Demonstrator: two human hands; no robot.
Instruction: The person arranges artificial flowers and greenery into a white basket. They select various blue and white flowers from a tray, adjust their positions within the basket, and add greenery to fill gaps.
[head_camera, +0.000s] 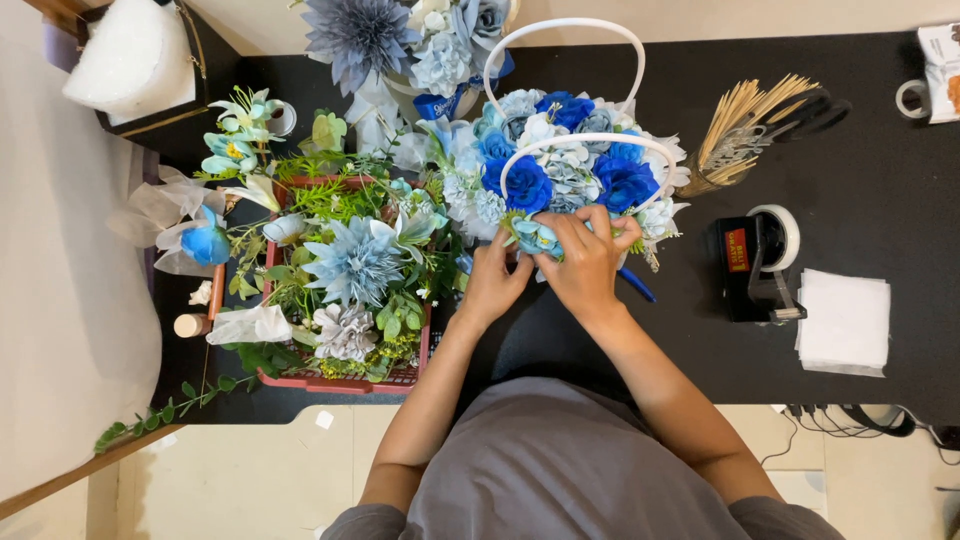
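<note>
A red crate (340, 380) of loose artificial flowers sits at the left of the black worktop (880, 180), close for picking. The left hand (492, 285) steadies the white-handled flower basket (570, 160) at centre; the right hand (588, 262) has its fingers (575, 228) pinched on a pale blue bloom (537, 238) at the basket's front edge. A tape dispenser (757, 265) stands at the right.

A white-handled basket (572, 150) packed with blue, pale blue and white flowers sits on the black table, handles arching upward.
</note>
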